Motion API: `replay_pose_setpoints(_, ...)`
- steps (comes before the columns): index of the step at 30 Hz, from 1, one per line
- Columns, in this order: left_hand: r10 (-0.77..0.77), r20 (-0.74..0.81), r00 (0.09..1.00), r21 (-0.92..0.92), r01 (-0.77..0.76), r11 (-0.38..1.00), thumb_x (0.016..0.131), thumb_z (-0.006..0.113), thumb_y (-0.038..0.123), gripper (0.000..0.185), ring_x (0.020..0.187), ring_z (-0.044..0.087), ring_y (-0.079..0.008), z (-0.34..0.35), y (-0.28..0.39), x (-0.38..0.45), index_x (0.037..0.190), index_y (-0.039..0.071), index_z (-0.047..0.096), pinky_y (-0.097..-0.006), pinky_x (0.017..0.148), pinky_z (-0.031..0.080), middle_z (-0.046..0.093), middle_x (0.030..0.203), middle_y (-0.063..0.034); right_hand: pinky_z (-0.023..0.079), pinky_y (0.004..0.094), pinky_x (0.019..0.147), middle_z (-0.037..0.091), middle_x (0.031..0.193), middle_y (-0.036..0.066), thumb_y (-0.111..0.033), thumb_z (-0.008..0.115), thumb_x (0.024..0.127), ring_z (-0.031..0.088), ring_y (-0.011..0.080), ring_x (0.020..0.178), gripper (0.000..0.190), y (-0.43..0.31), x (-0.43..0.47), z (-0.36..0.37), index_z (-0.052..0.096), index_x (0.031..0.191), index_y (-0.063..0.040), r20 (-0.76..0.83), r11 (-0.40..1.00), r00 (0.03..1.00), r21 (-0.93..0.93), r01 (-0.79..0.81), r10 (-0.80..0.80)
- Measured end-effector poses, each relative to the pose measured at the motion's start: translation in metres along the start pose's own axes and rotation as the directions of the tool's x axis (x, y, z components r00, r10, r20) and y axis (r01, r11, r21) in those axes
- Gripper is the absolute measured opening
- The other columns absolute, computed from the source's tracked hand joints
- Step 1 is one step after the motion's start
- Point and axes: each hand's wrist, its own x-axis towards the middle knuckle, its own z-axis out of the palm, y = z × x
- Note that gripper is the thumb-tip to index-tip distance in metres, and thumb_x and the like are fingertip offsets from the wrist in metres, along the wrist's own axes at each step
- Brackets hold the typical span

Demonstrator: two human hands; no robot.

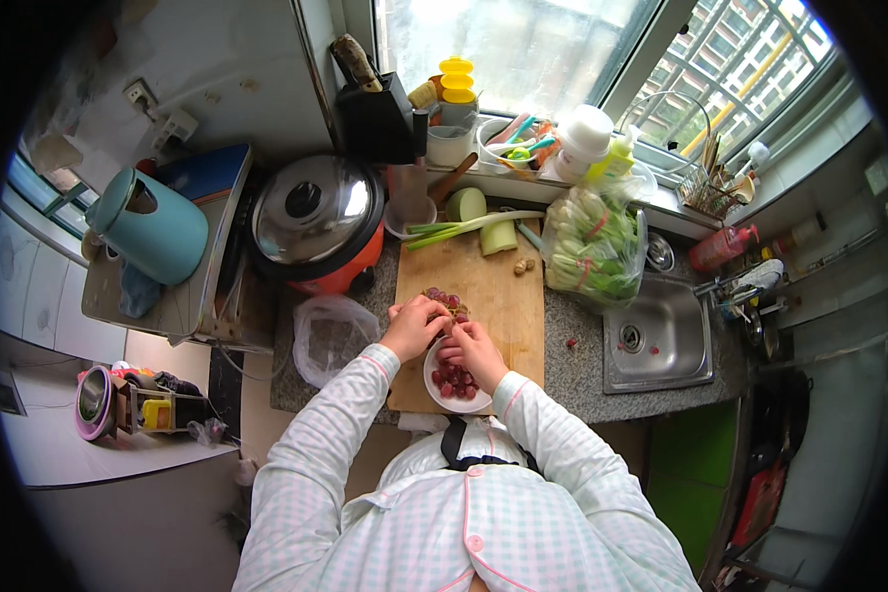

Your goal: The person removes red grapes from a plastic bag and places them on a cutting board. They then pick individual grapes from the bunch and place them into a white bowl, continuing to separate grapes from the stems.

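A bunch of red grapes lies on the wooden cutting board in front of me. My left hand pinches its stem side from the left. Close against it, the fingertips of my right hand meet the near end of the bunch; whether they grip a grape is hidden by the fingers. Under my right hand stands a white bowl at the board's near edge. Loose red grapes are heaped in it, and my right fingers partly cover them.
Green onion, cut green vegetable pieces and ginger lie on the board's far end. Left are a clear plastic bag and red electric cooker. Right are bagged leafy greens, a stray grape and a steel sink.
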Motion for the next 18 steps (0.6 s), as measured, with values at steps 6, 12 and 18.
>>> replay_pose_setpoints(6,0.082,0.009,0.997,0.032,-0.082,0.996,0.088,0.067,0.026,0.012,0.102,0.061,-0.0218,-0.004,-0.004,0.002,0.094,0.018,0.072,-0.0421,0.094,0.034,0.065,0.102,-0.0016,0.05,0.0231,0.063,0.063,0.097,0.007,-0.021,0.058,0.099,0.061,0.0131,0.079,0.021,0.007,0.007,0.008,0.052,0.113,-0.006,-0.091,0.939,0.995,0.345,0.0,0.033)
replay_pose_setpoints(12,0.215,0.029,0.976,0.162,-0.217,0.963,0.087,0.068,0.022,0.013,0.103,0.059,-0.0213,-0.007,-0.002,-0.003,0.099,0.019,0.07,-0.0423,0.095,0.032,0.063,0.102,-0.0016,0.043,0.0202,0.056,0.061,0.084,0.001,-0.018,0.058,0.097,0.055,0.0093,0.068,0.011,0.006,0.01,-0.001,0.056,0.103,-0.009,-0.078,0.937,0.997,0.348,0.003,0.026)
replay_pose_setpoints(18,0.315,-0.039,0.948,0.217,-0.299,0.929,0.086,0.067,0.015,0.012,0.1,0.058,-0.0226,0.002,-0.009,-0.002,0.098,0.018,0.068,-0.0429,0.096,0.032,0.061,0.1,-0.0031,0.043,0.0208,0.055,0.062,0.082,0.001,-0.03,0.054,0.102,0.057,0.0087,0.066,0.019,0.003,0.008,0.0,0.056,0.099,-0.011,-0.007,0.925,0.995,0.369,-0.092,0.102)
